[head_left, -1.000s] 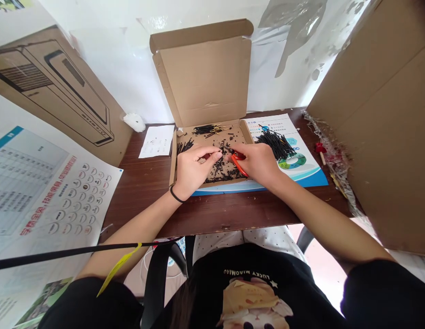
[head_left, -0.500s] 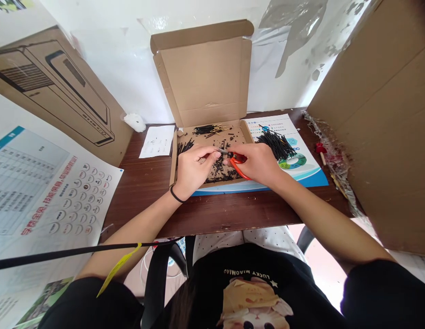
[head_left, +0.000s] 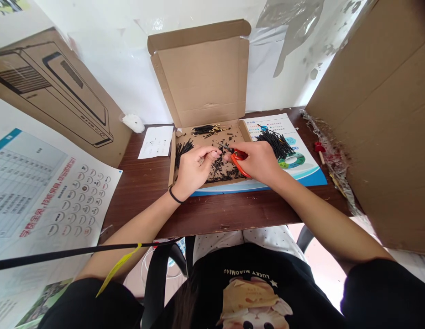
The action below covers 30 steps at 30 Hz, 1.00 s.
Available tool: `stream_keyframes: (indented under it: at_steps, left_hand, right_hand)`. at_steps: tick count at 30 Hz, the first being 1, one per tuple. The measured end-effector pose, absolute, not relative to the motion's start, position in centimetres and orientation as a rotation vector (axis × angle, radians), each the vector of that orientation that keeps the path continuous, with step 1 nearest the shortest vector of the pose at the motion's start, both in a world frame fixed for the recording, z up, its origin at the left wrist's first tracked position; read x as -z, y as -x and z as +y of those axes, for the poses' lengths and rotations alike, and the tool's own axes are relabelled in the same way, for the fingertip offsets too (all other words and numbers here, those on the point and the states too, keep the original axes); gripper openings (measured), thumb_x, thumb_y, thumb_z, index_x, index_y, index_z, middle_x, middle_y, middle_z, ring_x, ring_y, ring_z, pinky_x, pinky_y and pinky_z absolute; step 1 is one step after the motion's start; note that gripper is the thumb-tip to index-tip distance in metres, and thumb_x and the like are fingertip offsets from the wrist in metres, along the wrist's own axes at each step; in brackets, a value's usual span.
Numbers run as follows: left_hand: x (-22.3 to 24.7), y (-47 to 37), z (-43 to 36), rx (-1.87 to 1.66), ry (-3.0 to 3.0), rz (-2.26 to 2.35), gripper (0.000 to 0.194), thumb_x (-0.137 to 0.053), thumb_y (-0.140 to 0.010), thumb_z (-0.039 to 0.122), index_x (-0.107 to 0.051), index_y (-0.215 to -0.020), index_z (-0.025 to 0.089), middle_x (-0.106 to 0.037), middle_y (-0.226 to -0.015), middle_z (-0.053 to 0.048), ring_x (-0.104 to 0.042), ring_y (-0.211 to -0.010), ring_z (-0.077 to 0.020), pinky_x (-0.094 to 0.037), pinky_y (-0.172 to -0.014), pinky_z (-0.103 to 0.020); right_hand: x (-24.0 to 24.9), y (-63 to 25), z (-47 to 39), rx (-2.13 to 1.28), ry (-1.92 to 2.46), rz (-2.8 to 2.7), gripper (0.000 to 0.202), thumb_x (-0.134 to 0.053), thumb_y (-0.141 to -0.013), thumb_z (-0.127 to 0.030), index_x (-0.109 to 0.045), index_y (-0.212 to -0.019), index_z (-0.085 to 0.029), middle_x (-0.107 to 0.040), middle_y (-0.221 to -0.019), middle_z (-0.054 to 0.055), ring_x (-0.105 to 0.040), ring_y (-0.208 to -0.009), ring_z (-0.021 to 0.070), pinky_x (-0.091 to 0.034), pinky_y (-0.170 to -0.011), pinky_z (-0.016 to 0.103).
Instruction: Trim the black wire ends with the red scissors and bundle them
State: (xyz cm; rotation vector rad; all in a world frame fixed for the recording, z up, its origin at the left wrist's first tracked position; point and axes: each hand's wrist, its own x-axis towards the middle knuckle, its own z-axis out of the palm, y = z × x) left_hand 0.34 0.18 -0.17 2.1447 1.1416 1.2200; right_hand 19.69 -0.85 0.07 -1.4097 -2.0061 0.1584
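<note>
My right hand [head_left: 262,160] is wrapped round a pair of orange-handled pliers [head_left: 240,165], whose dark jaws point left. Close by, my left hand [head_left: 195,168] is closed in a pinch, thumb against forefinger; what it holds is too small to make out. Both hands are over an open cardboard box [head_left: 229,179] scattered with short black scraps [head_left: 217,171]. At the back of the box lies a bundle of black pieces with gold-coloured ends [head_left: 208,130]. Another bunch of black pieces [head_left: 183,150] rests at its left side, partly behind my left hand.
Right of the box, a pile of black sticks [head_left: 275,144] lies on a printed sheet [head_left: 310,171]. A small white paper [head_left: 155,142] is to the left. Large cardboard panels stand on either side, and a red-headed object [head_left: 319,147] lies by the right one.
The pliers' jaws have come away a little from my left fingertips. My left hand stays pinched in nearly the same place, and the view has shifted slightly.
</note>
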Motion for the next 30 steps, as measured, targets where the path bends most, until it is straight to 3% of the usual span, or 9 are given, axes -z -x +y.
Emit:
stream_keyframes:
  at_steps: [15,24,30]
  left_hand:
    - [-0.24,-0.22,0.04,-1.164,-2.246,1.12,0.031,-0.049,-0.098,0.038,-0.069,-0.085,0.019,-0.073,-0.085,-0.005,-0.066,-0.082,-0.0169,-0.05,-0.077,-0.029]
    - [0.02,-0.13,0.26,-1.146,-2.271,1.087,0.032,-0.049,-0.098,0.037,-0.069,-0.084,0.017,-0.071,-0.083,-0.005,-0.065,-0.082,-0.0158,-0.05,-0.078,-0.029]
    - [-0.19,-0.31,0.18,-1.14,-2.101,1.044,0.036,-0.048,-0.097,0.046,-0.069,-0.088,0.018,-0.073,-0.084,-0.005,-0.066,-0.08,-0.0151,-0.051,-0.076,-0.028]
  right_hand:
    - [-0.15,-19.54,-1.01,-0.145,1.343,-2.099,0.046,-0.051,-0.09,-0.058,-0.076,-0.087,-0.02,-0.067,-0.067,0.005,-0.054,-0.062,0.0151,-0.031,-0.058,0.028]
    - [0.3,-19.84,-0.61,-0.099,1.346,-2.143,0.034,-0.061,-0.087,-0.05,-0.078,-0.093,-0.021,-0.069,-0.07,0.004,-0.055,-0.065,0.0157,-0.031,-0.059,0.028]
    - [-0.45,-19.51,-1.05,-0.362,1.408,-1.959,0.048,-0.059,-0.085,-0.061,-0.07,-0.068,-0.017,-0.055,-0.056,0.0,-0.041,-0.057,0.0113,-0.029,-0.056,0.027]
